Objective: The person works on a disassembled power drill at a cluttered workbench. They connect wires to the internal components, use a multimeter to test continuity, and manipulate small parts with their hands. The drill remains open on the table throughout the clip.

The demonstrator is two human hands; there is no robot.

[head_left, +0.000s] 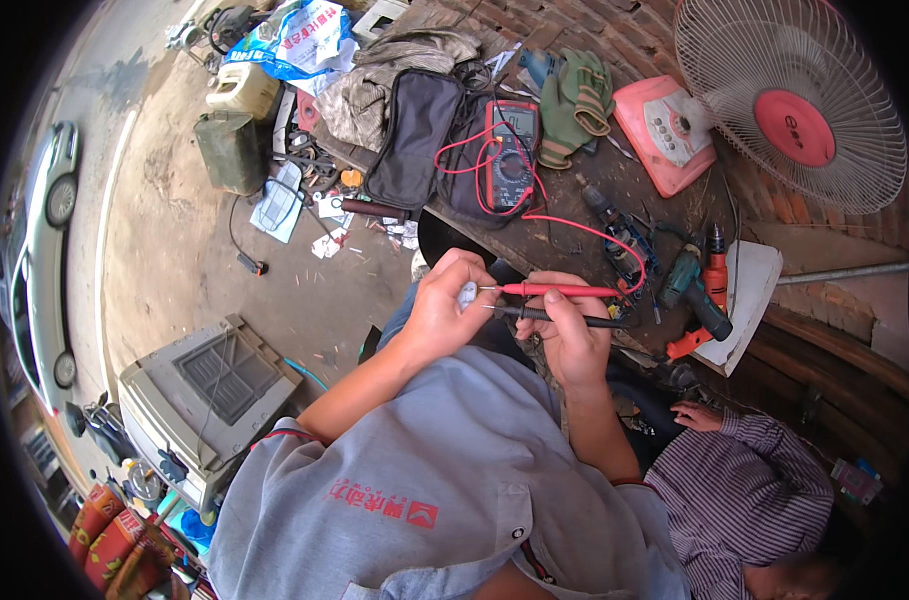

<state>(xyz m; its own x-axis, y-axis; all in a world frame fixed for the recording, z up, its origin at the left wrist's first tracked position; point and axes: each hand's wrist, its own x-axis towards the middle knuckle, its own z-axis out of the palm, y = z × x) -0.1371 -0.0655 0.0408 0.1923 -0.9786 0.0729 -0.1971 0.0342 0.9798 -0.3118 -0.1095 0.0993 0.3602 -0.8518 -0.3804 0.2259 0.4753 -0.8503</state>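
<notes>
My left hand (439,312) is closed on a small whitish, translucent piece (467,295), mostly covered by the fingers, so its kind cannot be made out. Facing it, my right hand (577,345) grips a red test probe (560,290) and a black test probe (575,318) side by side. Both metal tips point left and reach the small piece at my left fingertips; whether they touch it is too fine to tell. From the red probe a red lead (637,262) curves back to a red and dark multimeter (512,170) lying on the bench, its display lit.
Green work gloves (577,105), a pink-based fan (665,135), a teal drill (693,290) and an orange power tool (715,270) crowd the bench. An open black case (410,140) lies by the meter. A person in a striped shirt (740,480) sits at my right. A grey machine housing (210,390) stands left.
</notes>
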